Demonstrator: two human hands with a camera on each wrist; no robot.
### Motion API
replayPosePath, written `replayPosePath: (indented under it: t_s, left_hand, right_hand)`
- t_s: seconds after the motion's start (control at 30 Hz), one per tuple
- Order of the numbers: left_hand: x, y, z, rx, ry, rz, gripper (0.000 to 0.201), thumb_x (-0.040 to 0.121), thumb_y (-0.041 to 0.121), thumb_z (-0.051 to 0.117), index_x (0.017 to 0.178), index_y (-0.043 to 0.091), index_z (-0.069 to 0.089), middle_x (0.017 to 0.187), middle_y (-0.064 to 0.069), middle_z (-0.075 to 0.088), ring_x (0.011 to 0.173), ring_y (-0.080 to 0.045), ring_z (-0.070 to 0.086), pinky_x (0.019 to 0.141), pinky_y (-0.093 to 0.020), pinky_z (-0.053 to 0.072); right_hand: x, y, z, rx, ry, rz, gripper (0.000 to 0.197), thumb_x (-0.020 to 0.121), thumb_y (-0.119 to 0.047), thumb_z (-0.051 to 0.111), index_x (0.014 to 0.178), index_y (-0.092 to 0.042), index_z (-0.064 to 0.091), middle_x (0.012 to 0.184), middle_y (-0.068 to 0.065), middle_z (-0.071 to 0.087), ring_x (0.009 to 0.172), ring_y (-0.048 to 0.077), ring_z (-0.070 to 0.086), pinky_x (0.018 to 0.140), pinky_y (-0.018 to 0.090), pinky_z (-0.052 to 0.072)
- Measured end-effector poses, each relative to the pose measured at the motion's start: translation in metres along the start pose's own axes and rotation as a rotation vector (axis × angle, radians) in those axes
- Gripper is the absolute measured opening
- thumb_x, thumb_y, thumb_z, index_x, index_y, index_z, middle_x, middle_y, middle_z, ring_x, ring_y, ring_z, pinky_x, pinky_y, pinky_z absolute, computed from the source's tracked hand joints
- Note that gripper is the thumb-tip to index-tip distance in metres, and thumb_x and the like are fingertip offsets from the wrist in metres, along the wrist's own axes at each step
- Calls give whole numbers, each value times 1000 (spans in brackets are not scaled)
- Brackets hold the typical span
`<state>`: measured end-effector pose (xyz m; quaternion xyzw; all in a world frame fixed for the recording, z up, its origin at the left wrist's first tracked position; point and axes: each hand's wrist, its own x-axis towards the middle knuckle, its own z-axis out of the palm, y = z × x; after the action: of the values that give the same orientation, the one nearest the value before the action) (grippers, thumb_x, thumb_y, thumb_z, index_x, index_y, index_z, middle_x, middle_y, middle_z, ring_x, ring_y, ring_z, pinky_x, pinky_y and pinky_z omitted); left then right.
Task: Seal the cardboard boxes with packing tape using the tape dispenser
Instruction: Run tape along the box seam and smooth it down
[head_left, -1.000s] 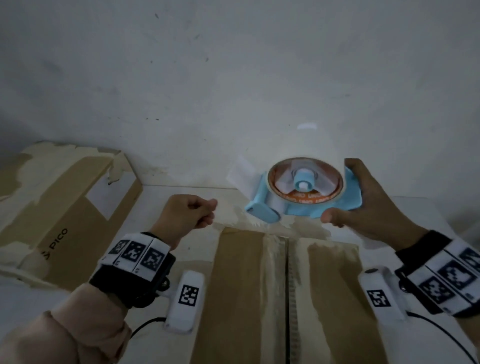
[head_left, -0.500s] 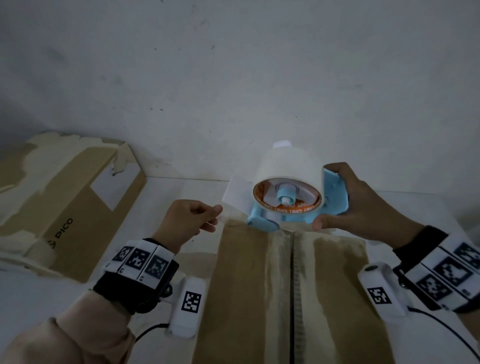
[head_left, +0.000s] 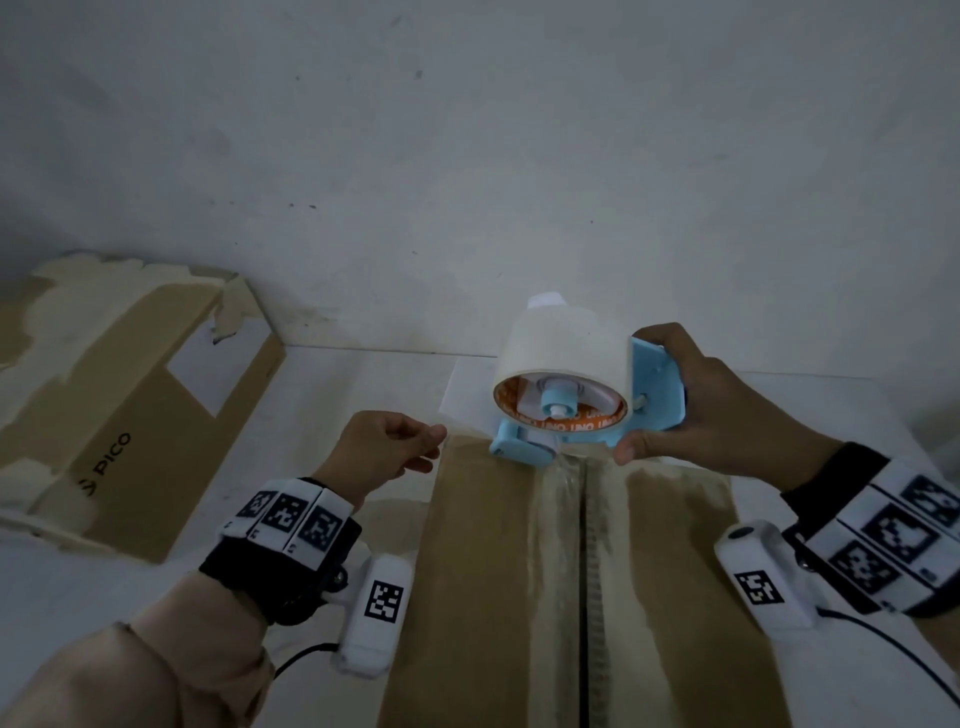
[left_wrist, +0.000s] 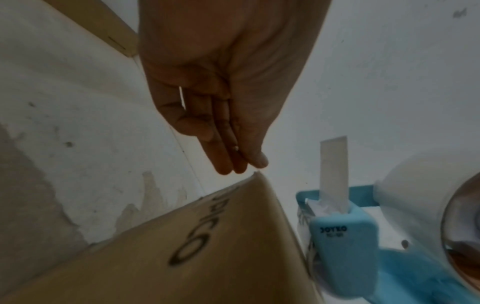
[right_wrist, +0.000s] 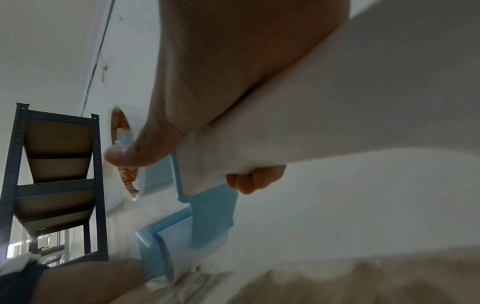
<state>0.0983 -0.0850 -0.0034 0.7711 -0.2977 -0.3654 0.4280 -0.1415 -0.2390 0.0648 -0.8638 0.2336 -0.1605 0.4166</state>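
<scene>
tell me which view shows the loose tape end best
Left wrist: the tape end stands clear, rising from the dispenser. Head shows it faintly beyond the left hand. In the right wrist view I cannot make it out.

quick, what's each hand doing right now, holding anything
Left hand: holds nothing, fingers loosely extended beside the brown cardboard box.
Right hand: grips the light blue plastic tape dispenser, its front at the box's far edge.

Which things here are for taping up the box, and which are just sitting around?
For the job:
blue tape dispenser, held by the right hand
box with the open seam
left hand, empty

Just lying about:
PICO box
dark metal shelf
</scene>
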Motion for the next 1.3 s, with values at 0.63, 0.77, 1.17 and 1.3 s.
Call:
replayPosePath:
  t_s: [0.63,0.77,1.17,1.3]
  left_hand:
    - [2,-16,12,-47,-460,-444,67,89,62,26,120,7,48,100,-11,52,82,-22,46,66,-27,44]
    - [-2,-4,6,161,-400,-383,52,91,58,27,113,16,49,99,-4,57,77,-16,55,66,-26,45]
    - [-24,16,5,602,-344,112,44,95,32,46,56,15,36,58,1,40,55,-10,37,54,-21,27]
    - [-8,24,1,758,-344,159,43,96,35,42,61,11,42,62,0,44,60,-13,42,54,-20,29]
  right_hand:
    - [5,3,1,-38,17,-27,72,44,-47,76,102,-36,35,96,-13,56,87,-4,58,68,16,49]
    - [4,1,1,-27,26,-27,70,51,-53,79,103,-37,35,97,-15,56,86,-7,58,68,15,50]
    - [-2,-3,1,-18,-1,25,83,40,-40,86,103,-39,34,99,-14,56,85,-9,58,69,13,49]
    - [-3,-7,1,0,3,60,77,42,-44,79,103,-40,33,100,-11,59,88,-4,59,71,16,50]
